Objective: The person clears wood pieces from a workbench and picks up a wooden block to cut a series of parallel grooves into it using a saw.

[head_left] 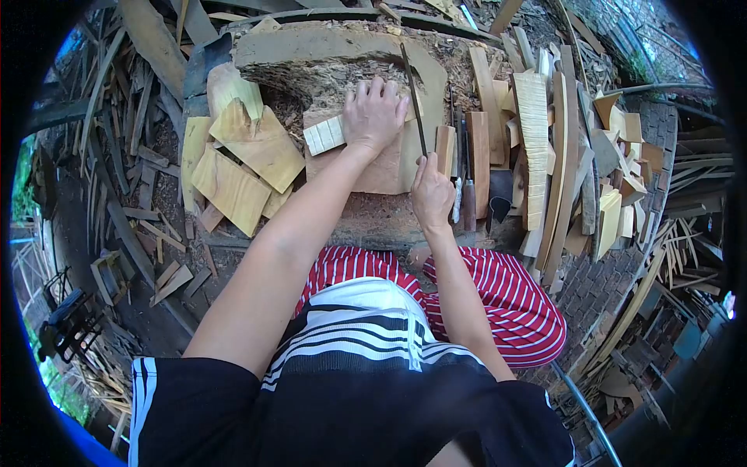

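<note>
My left hand (374,114) lies pressed down on a pale wooden piece, whose notched or line-marked end (324,136) sticks out to its left. Under that piece is a flat wooden block (377,170) on the worktop. In my right hand (433,192) is the handle end of a long, thin dark tool (414,97), a saw or file; I cannot tell which. Its blade points away from me, just right of my left hand, close to the pale piece's right end. The fingers of my right hand are wrapped round the handle.
Yellowish flat wood pieces (249,144) lie left of the block. To the right stand a reddish-brown wood bar (478,163), a tool with a dark handle (469,206), and long curved strips (557,167). A thick, rough-edged wood slab (327,48) sits behind my left hand.
</note>
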Demonstrator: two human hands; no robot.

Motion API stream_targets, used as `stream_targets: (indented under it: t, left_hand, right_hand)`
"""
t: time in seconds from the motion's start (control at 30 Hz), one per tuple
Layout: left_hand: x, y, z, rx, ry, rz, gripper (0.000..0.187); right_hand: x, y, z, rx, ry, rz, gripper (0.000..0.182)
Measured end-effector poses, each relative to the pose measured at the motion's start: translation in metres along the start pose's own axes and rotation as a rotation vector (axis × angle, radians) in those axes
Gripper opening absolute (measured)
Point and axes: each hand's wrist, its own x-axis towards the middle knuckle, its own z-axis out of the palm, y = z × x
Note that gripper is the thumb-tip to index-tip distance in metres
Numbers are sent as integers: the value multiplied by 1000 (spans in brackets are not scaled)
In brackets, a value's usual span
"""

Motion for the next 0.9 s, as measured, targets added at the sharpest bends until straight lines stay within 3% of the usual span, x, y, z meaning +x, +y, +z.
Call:
stream_targets:
  t: [0.33, 0.43, 0.57, 0.63, 0.9]
  left_hand:
    - [-1, 0, -1, -15, 6, 21, 28]
    - [0, 1, -3, -17, -9, 18, 29]
    - [0, 1, -4, -1, -6, 19, 28]
    - [0, 0, -4, -9, -16, 21, 28]
    - [0, 1, 1, -12, -25, -8, 28]
  right_hand:
    - [34, -10, 5, 11, 23, -30, 22]
    - [32, -5, 11, 11, 121, -81, 22]
    - [-15, 6, -1, 79, 72, -8, 20]
    - [-26, 6, -14, 75, -99, 102, 23]
    - [6, 1, -7, 81, -42, 16, 24]
